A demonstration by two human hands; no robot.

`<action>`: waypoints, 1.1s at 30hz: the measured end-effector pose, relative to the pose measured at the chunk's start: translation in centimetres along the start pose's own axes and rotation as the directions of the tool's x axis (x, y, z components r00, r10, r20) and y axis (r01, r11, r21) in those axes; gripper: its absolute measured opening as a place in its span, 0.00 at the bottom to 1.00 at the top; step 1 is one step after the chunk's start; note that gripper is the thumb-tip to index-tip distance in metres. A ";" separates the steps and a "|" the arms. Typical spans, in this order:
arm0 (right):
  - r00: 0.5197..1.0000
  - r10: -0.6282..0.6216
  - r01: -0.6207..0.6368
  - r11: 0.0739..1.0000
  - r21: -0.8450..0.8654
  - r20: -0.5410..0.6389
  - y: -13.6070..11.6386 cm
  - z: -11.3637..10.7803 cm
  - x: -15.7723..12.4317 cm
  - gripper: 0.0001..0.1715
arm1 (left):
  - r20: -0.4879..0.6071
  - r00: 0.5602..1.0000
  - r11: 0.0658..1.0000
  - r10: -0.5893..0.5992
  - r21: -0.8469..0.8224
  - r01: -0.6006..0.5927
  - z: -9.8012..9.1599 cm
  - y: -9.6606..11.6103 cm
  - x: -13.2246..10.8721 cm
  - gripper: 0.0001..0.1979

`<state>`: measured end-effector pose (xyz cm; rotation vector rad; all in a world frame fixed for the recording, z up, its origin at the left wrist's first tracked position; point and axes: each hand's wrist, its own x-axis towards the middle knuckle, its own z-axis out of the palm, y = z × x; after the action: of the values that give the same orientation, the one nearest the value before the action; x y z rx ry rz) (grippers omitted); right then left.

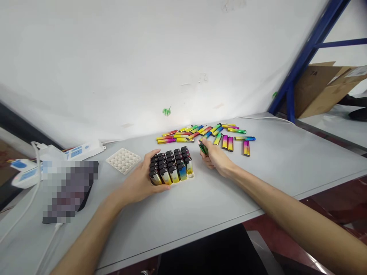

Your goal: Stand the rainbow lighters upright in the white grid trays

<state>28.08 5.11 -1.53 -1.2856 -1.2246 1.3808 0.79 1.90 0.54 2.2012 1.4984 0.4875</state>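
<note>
A white tray [191, 176] packed with several upright rainbow-coloured lighters [172, 163] stands on the grey table [200, 206]. My left hand [142, 179] grips the tray's left side, fingers curled round it. To the tray's right, my right hand [215, 157] is closed on a green lighter [203, 148], held just above the table. Behind it lies a loose spread of several more rainbow lighters [206, 133].
An empty white tray [123, 160] with round holes lies left of the full one. Further left are a white power strip [82, 150], cables and a blurred dark object [67, 191]. A blue steel frame [304, 57] and cardboard boxes [327, 86] stand at the right.
</note>
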 end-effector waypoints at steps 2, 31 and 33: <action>0.999 -0.054 0.054 0.999 -0.003 -0.001 0.1 -0.1 0.1 0.32 | 0.001 1.000 1.000 -0.002 -0.005 0.002 0.0 0.0 0.0 0.56; 0.831 -0.474 0.552 0.637 -0.537 0.292 -0.8 -0.1 -2.0 0.14 | -0.072 0.997 0.999 -0.021 -0.048 0.018 0.2 -0.9 0.4 0.59; 0.840 -0.454 0.539 0.625 -0.565 0.298 -0.7 0.1 -2.1 0.14 | -0.070 0.997 0.999 -0.032 -0.039 0.029 0.1 -0.8 0.4 0.59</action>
<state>28.19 3.16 -0.50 -1.1385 -2.0744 0.6450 0.34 2.53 0.01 2.1493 1.5440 0.5844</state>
